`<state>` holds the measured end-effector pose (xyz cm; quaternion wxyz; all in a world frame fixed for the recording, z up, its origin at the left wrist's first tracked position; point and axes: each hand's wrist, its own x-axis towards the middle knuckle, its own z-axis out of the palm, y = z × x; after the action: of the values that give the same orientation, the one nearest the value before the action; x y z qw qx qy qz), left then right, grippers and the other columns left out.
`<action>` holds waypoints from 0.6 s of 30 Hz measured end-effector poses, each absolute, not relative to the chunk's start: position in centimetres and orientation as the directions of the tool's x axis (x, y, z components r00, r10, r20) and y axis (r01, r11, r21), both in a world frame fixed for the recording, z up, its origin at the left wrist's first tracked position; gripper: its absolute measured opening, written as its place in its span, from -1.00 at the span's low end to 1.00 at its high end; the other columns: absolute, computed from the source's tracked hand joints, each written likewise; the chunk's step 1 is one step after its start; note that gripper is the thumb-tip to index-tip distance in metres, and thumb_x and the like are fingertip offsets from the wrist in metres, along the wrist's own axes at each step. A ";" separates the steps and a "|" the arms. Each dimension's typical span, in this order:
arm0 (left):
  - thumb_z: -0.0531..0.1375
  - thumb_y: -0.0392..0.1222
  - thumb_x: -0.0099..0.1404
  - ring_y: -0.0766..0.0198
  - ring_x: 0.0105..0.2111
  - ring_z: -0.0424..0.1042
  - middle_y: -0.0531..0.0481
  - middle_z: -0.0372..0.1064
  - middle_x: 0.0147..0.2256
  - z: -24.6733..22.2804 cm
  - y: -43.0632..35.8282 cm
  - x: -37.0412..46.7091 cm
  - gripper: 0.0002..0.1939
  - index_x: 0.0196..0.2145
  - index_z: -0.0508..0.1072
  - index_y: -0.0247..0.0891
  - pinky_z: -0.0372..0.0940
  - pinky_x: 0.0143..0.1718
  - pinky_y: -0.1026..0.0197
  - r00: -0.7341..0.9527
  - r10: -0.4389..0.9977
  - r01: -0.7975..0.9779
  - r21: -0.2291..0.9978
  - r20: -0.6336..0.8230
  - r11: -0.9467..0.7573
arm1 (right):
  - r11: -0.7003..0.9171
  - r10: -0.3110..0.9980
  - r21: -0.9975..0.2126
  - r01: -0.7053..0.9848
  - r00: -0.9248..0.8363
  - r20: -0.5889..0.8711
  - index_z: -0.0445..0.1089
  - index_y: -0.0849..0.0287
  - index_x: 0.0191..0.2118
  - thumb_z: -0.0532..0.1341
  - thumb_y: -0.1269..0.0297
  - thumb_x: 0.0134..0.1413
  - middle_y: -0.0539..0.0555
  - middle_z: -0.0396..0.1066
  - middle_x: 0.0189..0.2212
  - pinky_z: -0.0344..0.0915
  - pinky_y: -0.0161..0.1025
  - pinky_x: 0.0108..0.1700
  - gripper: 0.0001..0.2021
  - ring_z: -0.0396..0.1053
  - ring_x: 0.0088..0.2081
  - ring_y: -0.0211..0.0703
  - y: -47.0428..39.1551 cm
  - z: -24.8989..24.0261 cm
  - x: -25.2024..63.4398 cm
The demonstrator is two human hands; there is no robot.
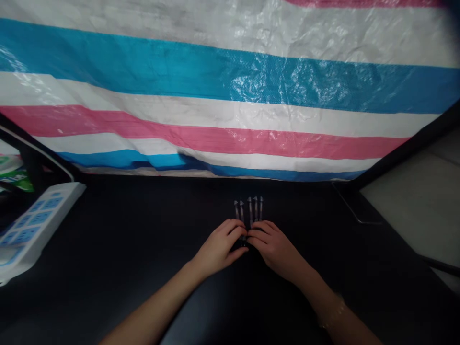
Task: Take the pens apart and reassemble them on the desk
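Note:
Several thin, clear, rod-like pieces with pointed tips lie side by side on the black table, in a left group (239, 210) and a right group (256, 209). My left hand (224, 243) has its curled fingers on the lower ends of the left group, thumb stretched toward the right. My right hand (275, 247) rests its bent fingers on the lower part of the right group. The fingertips of both hands nearly meet. Between them is a small, dark, shiny part, mostly hidden. Exactly what each hand's fingers grip is hard to see.
At the left edge of the black table (143, 225) lies a white power strip (57, 215) with blue socket faces. Behind the table hangs a striped plastic sheet (201, 72). A thin metal frame (370, 223) is at the right, and a green-and-white package (17, 179) at far left.

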<state>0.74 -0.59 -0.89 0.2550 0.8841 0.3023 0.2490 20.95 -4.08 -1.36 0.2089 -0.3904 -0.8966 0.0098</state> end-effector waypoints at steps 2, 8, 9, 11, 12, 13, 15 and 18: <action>0.22 -0.22 0.25 0.12 -0.11 0.32 -0.10 0.31 -0.09 -0.9 -0.6 0.7 -0.77 -0.13 0.33 -0.20 0.28 -0.08 0.08 0.693 0.662 0.406 0.603 0.287 -0.687 | 0.695 0.699 -0.157 0.702 -0.606 0.379 0.43 0.19 -0.16 0.05 0.45 0.25 0.11 0.47 -0.20 0.17 0.02 0.09 -0.79 0.26 0.01 -0.03 -4.1 -1.4 21.0; 0.22 -0.24 0.24 0.13 -0.12 0.33 -0.09 0.32 -0.10 -0.9 -0.6 0.8 -0.79 -0.15 0.35 -0.20 0.29 -0.10 0.09 0.684 0.669 0.415 0.598 0.292 -0.686 | 0.707 0.667 -0.093 0.701 -0.618 0.417 0.44 0.21 -0.29 0.09 0.48 0.23 0.07 0.47 -0.33 0.20 -0.04 0.05 -0.82 0.30 -0.11 -0.09 -4.2 -1.0 20.4; 0.22 -0.24 0.24 0.13 -0.12 0.33 -0.09 0.32 -0.10 -0.9 -0.6 0.8 -0.79 -0.15 0.35 -0.20 0.29 -0.09 0.09 0.682 0.669 0.415 0.597 0.295 -0.686 | 0.709 0.663 -0.083 0.700 -0.623 0.414 0.43 0.21 -0.32 0.09 0.49 0.22 0.06 0.46 -0.35 0.20 -0.05 0.05 -0.81 0.30 -0.13 -0.10 -4.2 -0.9 20.3; 0.21 -0.24 0.24 0.13 -0.12 0.33 -0.10 0.33 -0.10 -0.9 -0.6 0.8 -0.80 -0.16 0.35 -0.20 0.29 -0.09 0.08 0.681 0.670 0.413 0.600 0.296 -0.685 | 0.715 0.653 -0.067 0.696 -0.632 0.417 0.42 0.20 -0.37 0.07 0.51 0.23 0.05 0.46 -0.38 0.22 -0.06 0.04 -0.78 0.31 -0.17 -0.13 -4.3 -0.7 20.2; 0.21 -0.24 0.24 0.12 -0.12 0.33 -0.10 0.33 -0.10 -0.9 -0.5 0.8 -0.80 -0.15 0.35 -0.20 0.29 -0.09 0.08 0.682 0.670 0.412 0.602 0.295 -0.684 | 0.719 0.648 -0.067 0.692 -0.632 0.425 0.41 0.19 -0.38 0.06 0.51 0.23 0.05 0.46 -0.38 0.23 -0.06 0.03 -0.77 0.31 -0.17 -0.14 -4.3 -0.5 20.1; 0.21 -0.24 0.24 0.12 -0.12 0.33 -0.10 0.33 -0.10 -0.9 -0.5 0.8 -0.80 -0.15 0.35 -0.20 0.29 -0.10 0.08 0.683 0.668 0.410 0.604 0.294 -0.684 | 0.723 0.643 -0.075 0.687 -0.629 0.437 0.42 0.18 -0.37 0.06 0.51 0.23 0.05 0.46 -0.37 0.24 -0.07 0.03 -0.77 0.32 -0.17 -0.14 -4.4 -0.5 20.1; 0.20 -0.23 0.25 0.12 -0.12 0.33 -0.10 0.32 -0.10 -0.9 -0.5 0.8 -0.80 -0.14 0.35 -0.20 0.29 -0.10 0.08 0.687 0.666 0.408 0.605 0.290 -0.684 | 0.732 0.634 -0.124 0.670 -0.603 0.484 0.42 0.18 -0.33 0.07 0.51 0.22 0.06 0.47 -0.33 0.25 -0.07 0.01 -0.79 0.33 -0.15 -0.14 -4.5 -0.3 20.1; 0.20 -0.19 0.26 0.12 -0.12 0.34 -0.11 0.33 -0.10 -0.9 -0.5 0.7 -0.79 -0.14 0.35 -0.20 0.29 -0.08 0.08 0.689 0.664 0.407 0.603 0.290 -0.686 | 0.739 0.626 -0.267 0.619 -0.483 0.612 0.42 0.15 -0.27 0.09 0.54 0.18 0.07 0.47 -0.29 0.32 -0.11 -0.10 -0.80 0.36 -0.18 -0.14 -4.8 0.0 20.1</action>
<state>0.73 -0.49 -0.90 0.2551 0.8828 0.3035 0.2519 20.09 -4.79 0.03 0.3576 -0.3613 -0.8611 0.0049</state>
